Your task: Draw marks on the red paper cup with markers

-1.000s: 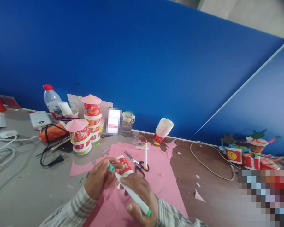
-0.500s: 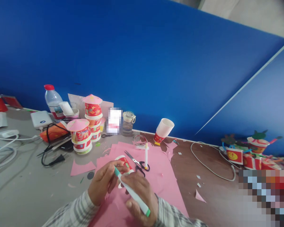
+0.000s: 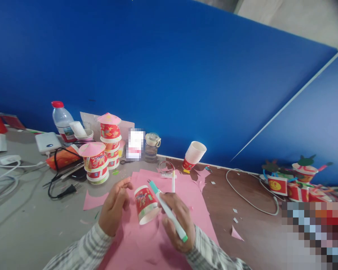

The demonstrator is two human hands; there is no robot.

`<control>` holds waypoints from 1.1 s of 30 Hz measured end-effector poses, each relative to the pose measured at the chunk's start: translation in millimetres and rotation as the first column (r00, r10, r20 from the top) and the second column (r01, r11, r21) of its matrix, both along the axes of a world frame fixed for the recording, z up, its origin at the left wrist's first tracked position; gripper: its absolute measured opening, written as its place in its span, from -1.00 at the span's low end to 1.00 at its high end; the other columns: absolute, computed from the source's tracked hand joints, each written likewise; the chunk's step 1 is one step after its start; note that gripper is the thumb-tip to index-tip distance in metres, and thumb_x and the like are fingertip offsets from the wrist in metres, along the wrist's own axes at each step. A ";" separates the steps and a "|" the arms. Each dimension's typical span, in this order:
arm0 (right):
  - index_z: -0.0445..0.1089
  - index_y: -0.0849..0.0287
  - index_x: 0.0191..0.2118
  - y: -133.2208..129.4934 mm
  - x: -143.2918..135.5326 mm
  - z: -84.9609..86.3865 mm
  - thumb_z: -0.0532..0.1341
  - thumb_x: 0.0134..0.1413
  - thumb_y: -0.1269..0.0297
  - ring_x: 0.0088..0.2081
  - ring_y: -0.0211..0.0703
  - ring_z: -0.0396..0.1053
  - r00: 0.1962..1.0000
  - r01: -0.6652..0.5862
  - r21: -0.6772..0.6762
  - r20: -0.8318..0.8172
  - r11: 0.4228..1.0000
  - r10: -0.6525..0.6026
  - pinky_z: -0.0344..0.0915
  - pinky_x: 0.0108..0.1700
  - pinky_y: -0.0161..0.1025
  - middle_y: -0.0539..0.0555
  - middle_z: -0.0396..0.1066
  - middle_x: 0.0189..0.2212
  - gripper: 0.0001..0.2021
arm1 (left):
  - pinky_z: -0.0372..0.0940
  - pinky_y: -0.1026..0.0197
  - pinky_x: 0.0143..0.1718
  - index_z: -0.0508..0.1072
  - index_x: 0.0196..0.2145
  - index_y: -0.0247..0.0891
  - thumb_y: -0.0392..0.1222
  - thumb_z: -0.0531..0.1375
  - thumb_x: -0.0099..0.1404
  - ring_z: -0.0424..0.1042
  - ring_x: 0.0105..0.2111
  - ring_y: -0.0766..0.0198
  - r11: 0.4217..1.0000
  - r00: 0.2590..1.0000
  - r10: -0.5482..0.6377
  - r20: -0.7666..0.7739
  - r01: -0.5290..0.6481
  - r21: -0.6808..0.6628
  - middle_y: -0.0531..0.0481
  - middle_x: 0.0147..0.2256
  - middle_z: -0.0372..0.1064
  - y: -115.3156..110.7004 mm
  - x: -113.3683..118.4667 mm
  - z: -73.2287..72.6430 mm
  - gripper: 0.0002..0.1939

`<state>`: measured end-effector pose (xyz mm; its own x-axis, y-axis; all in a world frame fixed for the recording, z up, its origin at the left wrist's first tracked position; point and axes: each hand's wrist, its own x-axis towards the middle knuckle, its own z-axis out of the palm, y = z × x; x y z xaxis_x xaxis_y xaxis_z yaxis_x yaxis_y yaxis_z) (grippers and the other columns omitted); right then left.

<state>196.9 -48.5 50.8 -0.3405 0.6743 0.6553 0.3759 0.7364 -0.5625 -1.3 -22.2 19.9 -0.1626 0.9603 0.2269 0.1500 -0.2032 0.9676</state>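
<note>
Between my hands a red paper cup [image 3: 145, 202] with printed pictures lies tipped on the pink paper [image 3: 163, 247], its white mouth towards me. My right hand [image 3: 178, 221] grips a white marker [image 3: 170, 213] with green ends, slanting up and left past the cup. Whether that hand touches the cup, I cannot tell. To the cup's left, my left hand [image 3: 115, 206] is held apart from it, fingers loosely bent and holding nothing. Scissors are mostly hidden behind my right hand. Beyond that hand, a white stick-like pen [image 3: 173, 181] rises from the paper.
Stacked-cup towers with pink cone roofs [image 3: 92, 149] stand left, near a power bank [image 3: 47, 142], a black plug [image 3: 67, 190] and a bottle [image 3: 62, 122]. A glass jar [image 3: 151, 147] and a cup stack [image 3: 195, 154] are behind. A white cable [image 3: 252, 200] and cup crafts [image 3: 298, 189] lie right.
My hands have moved apart, left hand to the left and right hand with the marker to the right. The cup, earlier mostly covered, now shows between them. The scissors have become largely hidden.
</note>
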 end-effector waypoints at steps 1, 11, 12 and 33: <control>0.13 0.15 0.06 6.2 2.6 -3.9 0.10 -0.01 0.35 -0.34 0.06 0.36 0.999 0.053 -0.025 0.009 0.998 -0.053 0.33 -0.28 -0.04 0.17 0.40 -0.31 -0.55 | 0.19 0.29 -0.65 0.19 -0.12 -0.17 0.26 -0.13 0.10 0.17 -0.70 0.44 1.000 0.999 0.024 -0.047 -0.024 0.005 0.09 -0.41 0.28 4.4 -1.9 -1.1 -0.45; 0.27 0.19 -0.07 57.6 15.1 -47.5 0.13 -0.03 0.28 -0.31 0.11 0.31 0.882 0.296 0.094 0.354 0.950 -0.310 0.22 -0.24 -0.01 0.17 0.42 -0.36 -0.66 | 0.00 -0.17 0.01 -0.07 0.07 -0.17 0.44 0.14 -0.35 0.01 0.02 -0.11 0.974 0.832 -0.147 -0.534 0.215 0.065 -0.15 0.06 0.04 9.3 -1.1 -26.6 0.10; 0.28 0.18 -0.08 58.1 15.6 -48.3 0.13 -0.03 0.28 -0.30 0.11 0.31 0.876 0.295 0.095 0.370 0.951 -0.309 0.21 -0.23 -0.01 0.17 0.42 -0.36 -0.66 | 0.00 -0.17 0.01 -0.13 0.09 -0.17 0.44 0.13 -0.33 0.00 0.03 -0.11 0.968 0.798 -0.142 -0.586 0.235 0.086 -0.15 0.07 0.02 9.3 0.0 -29.8 0.11; 0.36 0.23 -0.16 77.1 38.6 -62.0 0.15 -0.11 0.20 -0.46 -0.01 0.25 0.791 0.559 0.016 0.289 0.829 -0.539 0.12 -0.39 -0.19 0.08 0.34 -0.53 -0.65 | 0.11 -0.11 0.00 -0.20 0.09 -0.05 0.17 0.25 -0.14 0.04 0.03 -0.04 0.957 0.807 -0.098 -0.582 0.237 0.168 -0.06 0.06 0.04 -3.5 12.6 -11.1 -0.04</control>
